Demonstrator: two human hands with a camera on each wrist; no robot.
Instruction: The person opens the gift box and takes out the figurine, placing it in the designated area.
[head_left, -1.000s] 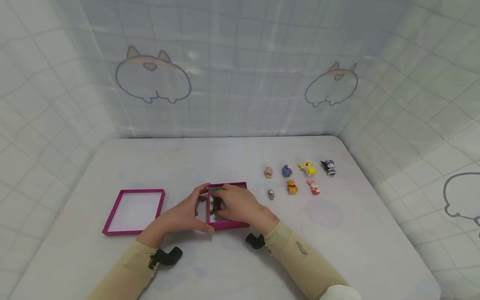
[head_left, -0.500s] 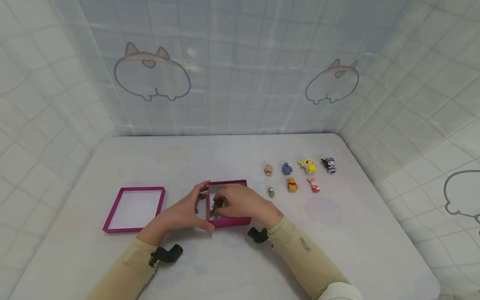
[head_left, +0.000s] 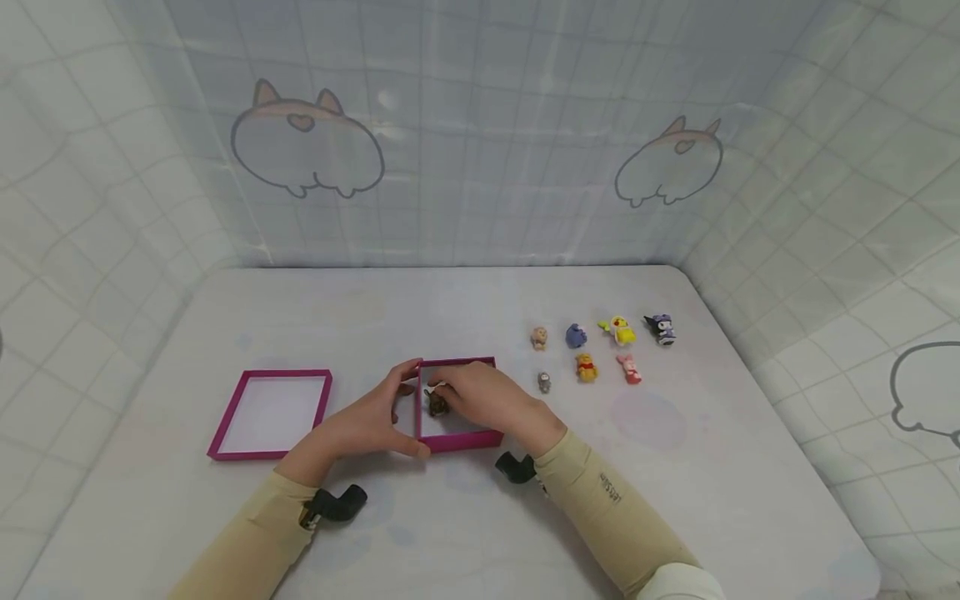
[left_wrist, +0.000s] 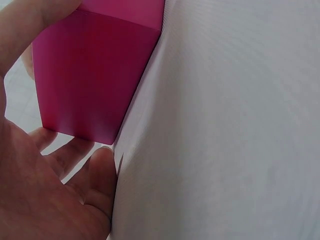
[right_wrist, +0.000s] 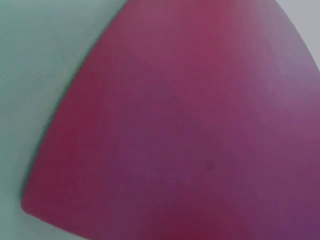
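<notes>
A magenta box [head_left: 459,441] with a pale inside stands on the table in the head view. My left hand [head_left: 367,428] grips its left end, thumb at the front corner and fingers round the back. In the left wrist view this hand [left_wrist: 45,185] wraps the end of the magenta box [left_wrist: 92,75]. My right hand [head_left: 491,400] reaches into the box with curled fingers, pinching a small dark brown figurine [head_left: 437,406] near the left wall. Part of the figurine is hidden under the fingers. The right wrist view is filled by the box's magenta outer wall [right_wrist: 170,125].
A shallow magenta lid [head_left: 270,456] lies inner side up on the left. Several small figurines stand on the right, among them a yellow bear in red [head_left: 586,367], a pink pig [head_left: 630,369], a grey figure [head_left: 543,382] and a black-and-purple one [head_left: 662,329].
My right fingers have shifted slightly back inside the box, and the brown figurine has turned and shows more from under them. The left hand keeps its grip on the box.
</notes>
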